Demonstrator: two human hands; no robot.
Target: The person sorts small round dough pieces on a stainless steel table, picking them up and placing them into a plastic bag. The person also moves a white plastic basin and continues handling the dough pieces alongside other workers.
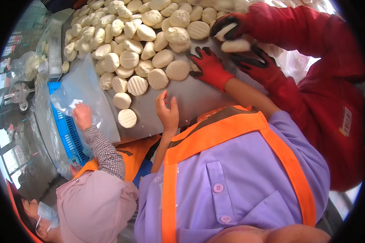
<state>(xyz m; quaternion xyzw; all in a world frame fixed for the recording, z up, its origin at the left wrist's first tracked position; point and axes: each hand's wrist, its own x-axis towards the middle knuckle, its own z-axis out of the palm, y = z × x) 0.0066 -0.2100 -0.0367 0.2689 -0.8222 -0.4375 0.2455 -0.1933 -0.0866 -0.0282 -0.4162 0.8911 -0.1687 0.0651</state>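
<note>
My left hand (167,112), bare, is raised above the near edge of the metal table (194,97). Its fingers are partly curled, the thumb stands apart, and it holds nothing. My right hand (211,68) wears a red glove with black fingertips. Its fingers and thumb are around a pale round piece (194,65), mostly hidden by the hand, beside a flat, round, bun-like piece (178,70). More pale pieces, some with ridged faces (137,85), spread leftward and lie heaped at the back (109,21). Two lie nearer the edge, one at the front (127,118).
At right, a co-worker's red-gloved hands (231,27) (261,65) handle pale pieces near clear plastic bags (298,60). At left, another person's bare hand (82,115) rests over a plastic sheet (88,91) beside a blue plastic basket (67,133).
</note>
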